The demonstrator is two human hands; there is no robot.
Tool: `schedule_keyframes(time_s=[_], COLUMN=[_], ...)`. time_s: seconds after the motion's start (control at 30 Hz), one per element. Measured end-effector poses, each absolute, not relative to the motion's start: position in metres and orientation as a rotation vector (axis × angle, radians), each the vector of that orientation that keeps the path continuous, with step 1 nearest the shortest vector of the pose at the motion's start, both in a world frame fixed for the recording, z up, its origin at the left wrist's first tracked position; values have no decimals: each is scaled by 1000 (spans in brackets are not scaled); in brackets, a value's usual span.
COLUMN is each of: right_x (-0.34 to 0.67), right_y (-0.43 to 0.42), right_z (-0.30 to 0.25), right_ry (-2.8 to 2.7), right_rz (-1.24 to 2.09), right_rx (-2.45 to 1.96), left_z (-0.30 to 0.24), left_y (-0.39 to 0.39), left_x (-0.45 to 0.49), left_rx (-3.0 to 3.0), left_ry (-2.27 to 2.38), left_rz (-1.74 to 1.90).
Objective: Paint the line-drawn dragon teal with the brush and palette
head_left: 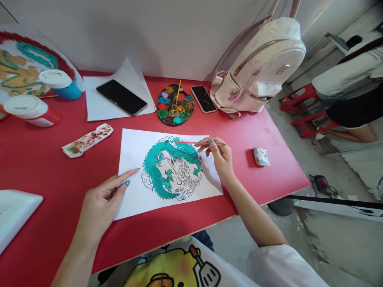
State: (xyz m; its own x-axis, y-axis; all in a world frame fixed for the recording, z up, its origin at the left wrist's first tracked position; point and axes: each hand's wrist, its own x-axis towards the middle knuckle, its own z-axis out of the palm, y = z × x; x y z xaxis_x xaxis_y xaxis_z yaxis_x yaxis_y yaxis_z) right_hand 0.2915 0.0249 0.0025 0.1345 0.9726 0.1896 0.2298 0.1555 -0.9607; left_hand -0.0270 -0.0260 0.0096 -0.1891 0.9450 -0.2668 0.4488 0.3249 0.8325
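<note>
A white sheet (pixel 134 151) with a dragon drawing (pixel 172 167), mostly painted teal, lies on the red table (pixel 44 167). My right hand (pixel 220 155) pinches a thin pink paintbrush (pixel 191 142) whose tip rests on the dragon's upper edge. My left hand (pixel 103 199) lies on the sheet's left edge, fingers stretched toward the drawing, holding nothing.
A round paint palette (pixel 175 105) with a yellow brush sits behind the sheet, flanked by two phones (pixel 121 97) (pixel 203 99). A cream backpack (pixel 263 67) stands at the back right. Paint jars (pixel 31 111) (pixel 60 83) and a smeared strip (pixel 87 140) are left. A small packet (pixel 261 156) lies right. Another person sits at the far right.
</note>
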Motion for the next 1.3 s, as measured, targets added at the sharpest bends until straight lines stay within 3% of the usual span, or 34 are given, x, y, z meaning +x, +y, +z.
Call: schedule_keyframes(time_s=[1.3], right_x=[300], right_y=[22], right_z=[13], right_ry=[-1353], right_rz=[712], right_rx=[-1332], left_z=[14], left_y=[-26], left_x=[-27], left_rx=[1266], left_ry=[1787], left_rz=[755])
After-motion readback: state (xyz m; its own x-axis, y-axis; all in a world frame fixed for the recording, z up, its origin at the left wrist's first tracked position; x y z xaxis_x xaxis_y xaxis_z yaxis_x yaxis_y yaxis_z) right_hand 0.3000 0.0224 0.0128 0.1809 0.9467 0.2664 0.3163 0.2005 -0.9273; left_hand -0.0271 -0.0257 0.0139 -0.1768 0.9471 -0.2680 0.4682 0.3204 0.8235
